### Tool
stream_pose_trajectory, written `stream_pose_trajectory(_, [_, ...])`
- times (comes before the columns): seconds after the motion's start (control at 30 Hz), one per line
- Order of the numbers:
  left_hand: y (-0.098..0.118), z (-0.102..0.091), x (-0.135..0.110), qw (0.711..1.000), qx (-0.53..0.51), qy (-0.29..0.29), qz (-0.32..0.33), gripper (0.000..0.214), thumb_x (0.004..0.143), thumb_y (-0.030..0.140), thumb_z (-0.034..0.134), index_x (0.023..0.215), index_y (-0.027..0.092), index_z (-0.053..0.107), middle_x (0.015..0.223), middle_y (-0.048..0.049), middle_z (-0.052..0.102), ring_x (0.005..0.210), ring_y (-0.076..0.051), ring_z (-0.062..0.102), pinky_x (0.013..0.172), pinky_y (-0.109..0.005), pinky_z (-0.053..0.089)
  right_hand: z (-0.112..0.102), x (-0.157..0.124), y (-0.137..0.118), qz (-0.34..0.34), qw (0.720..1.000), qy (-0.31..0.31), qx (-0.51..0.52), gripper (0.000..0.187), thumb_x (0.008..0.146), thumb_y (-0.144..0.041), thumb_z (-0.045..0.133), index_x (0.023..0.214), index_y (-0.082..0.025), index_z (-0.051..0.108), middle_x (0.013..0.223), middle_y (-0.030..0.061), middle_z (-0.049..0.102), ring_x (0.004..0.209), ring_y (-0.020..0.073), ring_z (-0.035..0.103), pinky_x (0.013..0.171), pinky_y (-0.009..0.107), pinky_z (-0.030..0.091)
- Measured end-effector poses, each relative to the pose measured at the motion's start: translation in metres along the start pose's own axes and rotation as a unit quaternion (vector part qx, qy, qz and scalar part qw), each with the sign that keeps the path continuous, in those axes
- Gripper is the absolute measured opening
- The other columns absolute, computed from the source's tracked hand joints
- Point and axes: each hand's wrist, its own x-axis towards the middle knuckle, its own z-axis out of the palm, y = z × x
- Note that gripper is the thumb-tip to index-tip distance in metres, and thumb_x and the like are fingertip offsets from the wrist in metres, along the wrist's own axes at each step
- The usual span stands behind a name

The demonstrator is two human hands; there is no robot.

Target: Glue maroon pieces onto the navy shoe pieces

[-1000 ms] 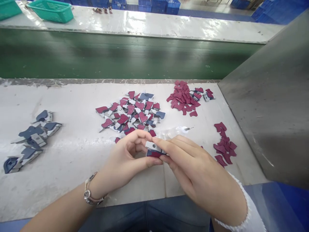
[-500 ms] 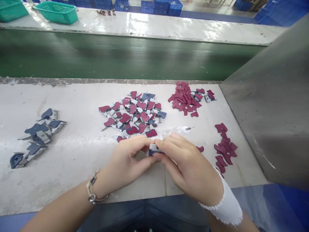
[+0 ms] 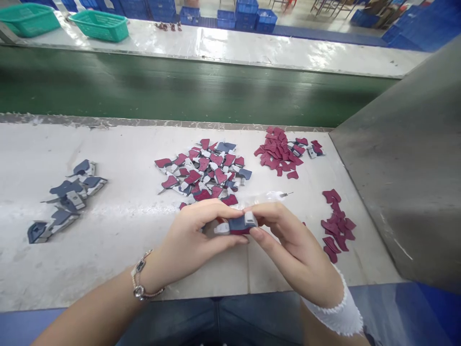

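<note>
Between the hands, the layered navy-and-maroon piece (image 3: 239,225) had turned. The grey-white face that had been on top earlier gave way to a navy face with a white tab, and a white tip now stuck out toward the left hand (image 3: 190,245). The right hand (image 3: 291,240) had drawn back to the piece's right end, leaving more of the piece showing within the grip.

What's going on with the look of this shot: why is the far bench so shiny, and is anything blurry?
In the head view, bright glare streaks the far bench, and the wide lens bows its long edge. The left hand, right hand and piece look fairly sharp; the distant crates look softer.
</note>
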Motion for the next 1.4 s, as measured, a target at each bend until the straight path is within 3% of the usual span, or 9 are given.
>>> stream_pose_trajectory(0.23, [0.001, 0.002, -0.001, 0.997, -0.029, 0.01, -0.072, 0.017, 0.08, 0.034, 0.08, 0.093, 0.025, 0.073, 0.082, 0.0034, 0.073, 0.073, -0.012, 0.064, 0.064, -0.023, 0.047, 0.009, 0.002, -0.004, 0.138, 0.976, 0.011, 0.167, 0.017, 0.105, -0.041, 0.045, 0.117, -0.031, 0.05, 0.075, -0.0045, 0.058, 0.071, 0.0127, 0.055, 0.066, 0.025, 0.042])
stream_pose_trajectory(0.37, [0.001, 0.001, 0.001, 0.997, -0.028, 0.019, -0.076, 0.01, 0.083, 0.032, 0.077, 0.085, 0.023, 0.072, 0.077, 0.0043, 0.071, 0.067, -0.01, 0.059, 0.06, -0.022, 0.045, 0.012, 0.005, -0.002, 0.126, 0.977, 0.038, 0.166, 0.019, 0.105, -0.042, 0.045, 0.118, -0.032, 0.052, 0.078, -0.0046, 0.06, 0.074, 0.0121, 0.057, 0.069, 0.024, 0.044])
stream_pose_trajectory(0.57, [-0.001, 0.001, 0.002, 0.998, -0.024, -0.013, -0.06, 0.011, 0.088, 0.03, 0.07, 0.091, 0.019, 0.068, 0.08, 0.0021, 0.067, 0.068, -0.009, 0.055, 0.06, -0.02, 0.043, 0.01, 0.003, -0.003, 0.068, 0.994, 0.087, 0.017, 0.02, 0.103, -0.039, 0.05, 0.121, -0.035, 0.057, 0.098, -0.0016, 0.06, 0.091, 0.0159, 0.058, 0.083, 0.03, 0.046])
stream_pose_trajectory(0.83, [-0.006, 0.001, 0.002, 0.998, -0.037, -0.041, 0.002, 0.01, 0.094, 0.026, 0.061, 0.092, 0.016, 0.06, 0.082, -0.0007, 0.058, 0.071, -0.011, 0.049, 0.063, -0.024, 0.04, 0.006, 0.002, -0.005, 0.006, 0.999, 0.034, 0.01, 0.017, 0.102, -0.027, 0.051, 0.116, -0.034, 0.058, 0.111, -0.0012, 0.06, 0.103, 0.0165, 0.057, 0.091, 0.028, 0.046])
stream_pose_trajectory(1.03, [-0.006, -0.01, 0.002, 0.996, 0.055, -0.038, -0.053, 0.025, 0.095, 0.043, 0.055, 0.089, 0.019, 0.058, 0.076, 0.001, 0.056, 0.065, -0.012, 0.049, 0.059, -0.024, 0.042, 0.008, 0.008, -0.003, 0.062, 0.997, 0.049, -0.001, 0.026, 0.101, -0.039, 0.053, 0.127, -0.038, 0.054, 0.109, -0.0008, 0.063, 0.1, 0.0181, 0.061, 0.088, 0.032, 0.048])
stream_pose_trajectory(1.13, [-0.014, -0.023, 0.012, 0.979, 0.168, 0.02, -0.118, 0.032, 0.098, 0.05, 0.045, 0.09, 0.021, 0.058, 0.077, 0.0011, 0.058, 0.066, -0.014, 0.052, 0.062, -0.026, 0.043, 0.002, 0.003, -0.01, 0.12, 0.993, 0.014, -0.001, 0.043, 0.099, -0.046, 0.052, 0.14, -0.036, 0.041, 0.105, 0.0004, 0.066, 0.099, 0.0202, 0.064, 0.092, 0.036, 0.048])
stream_pose_trajectory(1.2, [-0.021, -0.039, 0.019, 0.961, 0.225, 0.067, -0.148, 0.033, 0.095, 0.053, 0.05, 0.09, 0.022, 0.059, 0.079, 0.0005, 0.06, 0.069, -0.016, 0.054, 0.063, -0.028, 0.042, -0.007, -0.007, -0.013, 0.131, 0.99, 0.031, -0.038, 0.037, 0.097, -0.051, 0.052, 0.128, -0.031, 0.051, 0.097, 0.0012, 0.066, 0.091, 0.0212, 0.064, 0.086, 0.036, 0.05])
stream_pose_trajectory(1.3, [-0.028, -0.076, 0.016, 0.917, 0.306, 0.149, -0.21, 0.038, 0.089, 0.06, 0.055, 0.099, 0.024, 0.061, 0.09, -0.002, 0.065, 0.077, -0.021, 0.06, 0.065, -0.032, 0.045, -0.023, -0.022, -0.005, 0.164, 0.97, 0.136, -0.12, 0.036, 0.091, -0.06, 0.055, 0.101, -0.025, 0.055, 0.087, 0.002, 0.063, 0.082, 0.0225, 0.063, 0.073, 0.034, 0.05])
stream_pose_trajectory(1.4, [-0.031, -0.12, -0.018, 0.832, 0.39, 0.266, -0.291, 0.045, 0.09, 0.06, 0.048, 0.11, 0.02, 0.058, 0.109, -0.013, 0.064, 0.102, -0.035, 0.06, 0.084, -0.048, 0.048, -0.035, -0.026, 0.018, 0.208, 0.93, 0.242, -0.18, 0.054, 0.08, -0.068, 0.062, 0.108, -0.023, 0.051, 0.091, 0.0043, 0.059, 0.084, 0.0259, 0.061, 0.072, 0.038, 0.051])
